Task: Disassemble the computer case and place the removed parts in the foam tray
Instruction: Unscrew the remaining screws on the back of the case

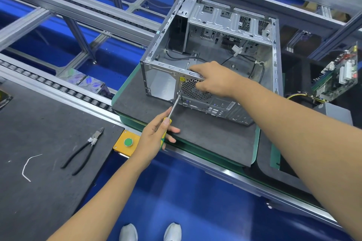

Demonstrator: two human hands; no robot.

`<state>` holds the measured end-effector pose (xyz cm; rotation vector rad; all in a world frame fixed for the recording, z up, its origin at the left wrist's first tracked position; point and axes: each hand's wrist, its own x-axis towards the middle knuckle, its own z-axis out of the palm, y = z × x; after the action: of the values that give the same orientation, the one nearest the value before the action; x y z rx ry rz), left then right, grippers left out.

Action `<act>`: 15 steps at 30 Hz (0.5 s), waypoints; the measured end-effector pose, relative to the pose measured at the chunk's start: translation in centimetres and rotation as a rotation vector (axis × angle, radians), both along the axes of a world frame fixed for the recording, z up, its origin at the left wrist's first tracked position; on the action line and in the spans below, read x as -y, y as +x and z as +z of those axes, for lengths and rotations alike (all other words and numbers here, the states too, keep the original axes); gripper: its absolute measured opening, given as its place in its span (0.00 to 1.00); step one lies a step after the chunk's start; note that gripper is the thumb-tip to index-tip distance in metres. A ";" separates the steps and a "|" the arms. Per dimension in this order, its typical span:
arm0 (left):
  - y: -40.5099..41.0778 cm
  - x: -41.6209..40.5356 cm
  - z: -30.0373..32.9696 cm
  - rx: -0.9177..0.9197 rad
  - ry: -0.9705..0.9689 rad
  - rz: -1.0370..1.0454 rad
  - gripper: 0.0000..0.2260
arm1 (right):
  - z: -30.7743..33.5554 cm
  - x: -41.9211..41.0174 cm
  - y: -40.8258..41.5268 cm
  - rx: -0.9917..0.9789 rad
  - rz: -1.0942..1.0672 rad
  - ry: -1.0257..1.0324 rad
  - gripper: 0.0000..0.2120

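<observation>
In the head view, the computer case [211,55] lies on its side, open face up, on a dark foam mat [205,135] just right of centre, its rear panel with the round fan grille [193,90] turned toward the person. The left hand [156,137], reaching in from 7 o'clock, curls its fingers and thumb round the yellow-and-green handle of a screwdriver [172,111]; the metal shaft slants up toward 1 o'clock and its tip meets the rear panel at the grille's lower-left corner. The right hand [213,80], coming in from 4 o'clock, rests on the case's upper rear edge above the grille, forefinger stretched along the rim toward 9 o'clock and the other fingers bent loosely against the grille; whether it grips anything cannot be told. Black cables [258,70] trail across the case floor. At 3 o'clock a green circuit board [338,80] stands tilted in a dark tray [290,172]. At 8 o'clock, black-handled cutters [84,150] and a cut white tie [29,166] lie on another dark mat, with a green button in a yellow box [128,142] between them and the left hand.
</observation>
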<state>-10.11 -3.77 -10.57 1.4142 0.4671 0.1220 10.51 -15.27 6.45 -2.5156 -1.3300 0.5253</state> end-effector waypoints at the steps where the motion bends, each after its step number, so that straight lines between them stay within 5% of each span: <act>1: 0.0 0.0 0.0 -0.002 0.002 -0.002 0.17 | 0.0 0.0 0.0 -0.003 -0.001 0.002 0.05; 15: -0.2 -0.2 1.4 -0.064 -0.090 -0.009 0.15 | 0.0 0.0 0.0 -0.009 -0.017 0.013 0.10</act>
<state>-10.27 -3.59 -9.17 1.3351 0.5122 0.0480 10.47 -15.25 6.47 -2.5090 -1.3033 0.5231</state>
